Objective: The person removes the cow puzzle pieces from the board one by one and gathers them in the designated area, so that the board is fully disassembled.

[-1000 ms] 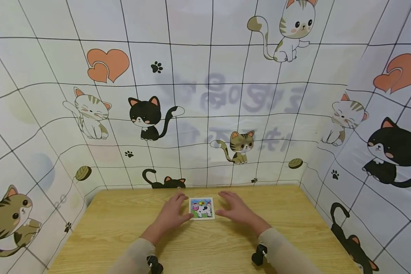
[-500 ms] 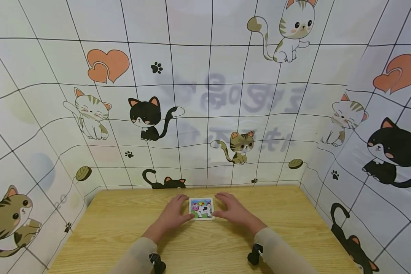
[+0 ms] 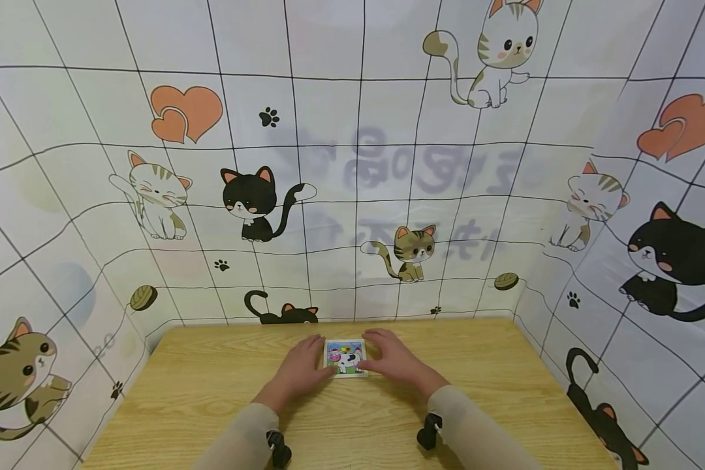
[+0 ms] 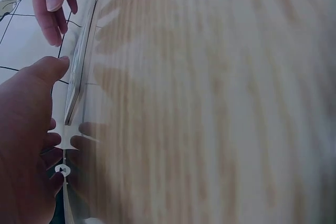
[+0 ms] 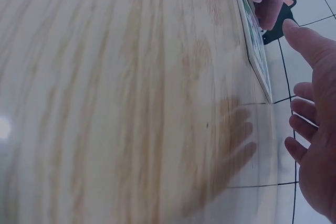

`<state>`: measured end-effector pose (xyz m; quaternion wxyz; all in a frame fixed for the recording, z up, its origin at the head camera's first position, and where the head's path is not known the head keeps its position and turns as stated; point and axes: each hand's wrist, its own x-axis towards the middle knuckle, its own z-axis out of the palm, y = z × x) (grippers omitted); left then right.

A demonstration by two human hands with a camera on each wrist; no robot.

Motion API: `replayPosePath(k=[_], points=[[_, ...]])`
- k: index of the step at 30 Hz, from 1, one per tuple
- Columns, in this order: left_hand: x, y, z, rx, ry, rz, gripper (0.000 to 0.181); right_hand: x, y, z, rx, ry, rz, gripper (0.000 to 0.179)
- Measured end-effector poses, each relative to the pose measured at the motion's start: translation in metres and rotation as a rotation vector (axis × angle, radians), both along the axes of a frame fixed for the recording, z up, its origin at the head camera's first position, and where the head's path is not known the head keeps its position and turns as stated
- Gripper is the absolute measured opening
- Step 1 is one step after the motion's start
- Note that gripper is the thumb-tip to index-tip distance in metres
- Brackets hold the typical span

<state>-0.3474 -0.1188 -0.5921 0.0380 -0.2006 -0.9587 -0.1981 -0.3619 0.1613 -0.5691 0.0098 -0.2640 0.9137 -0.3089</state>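
One hand, my left point(image 3: 298, 369), comes first, at about eight o'clock from the cow picture point(image 3: 344, 358); its fingers are relaxed and part-stretched, clasping nothing, and the thumb reaches toward the near left corner. I cannot tell whether it touches. The picture, a thin white-edged board, lies flat on the bench point(image 3: 346, 418), close to the far edge, at twelve o'clock of the bench and nearly upright to my eye; I take it to be laid so that its face reads the right way up for me. Above, toward one o'clock on the wall point(image 3: 329, 98), pale lettering point(image 3: 370, 160) looks reversed and faint, perhaps showing through from behind; I cannot read it, and I see no brand anywhere. Last comes my right hand point(image 3: 395, 360), at about four o'clock from the picture, fingers also released, thumb over the near right corner in my view. I judge the matching stance keeps both side edges within reach while leaving the cow uncovered.
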Motion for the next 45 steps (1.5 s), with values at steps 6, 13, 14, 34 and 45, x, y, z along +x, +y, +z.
replayPosePath(k=[6,13,14,34,45], points=[[0.000,0.003,-0.003,-0.045,0.005,0.020,0.087,-0.005,-0.006,0.000,0.035,0.002,0.008,0.079],[0.001,0.006,-0.001,-0.056,0.000,0.040,0.085,-0.009,-0.014,0.001,0.046,0.016,0.029,0.075],[0.001,0.007,-0.001,-0.056,0.002,0.041,0.085,-0.009,-0.015,0.002,0.044,0.016,0.034,0.074],[0.004,0.008,0.004,-0.026,-0.020,0.045,0.083,-0.021,-0.059,0.011,0.116,0.110,0.079,0.046],[0.004,0.008,0.002,0.014,-0.020,0.046,0.080,-0.030,-0.080,0.009,0.172,0.097,0.140,0.039]])
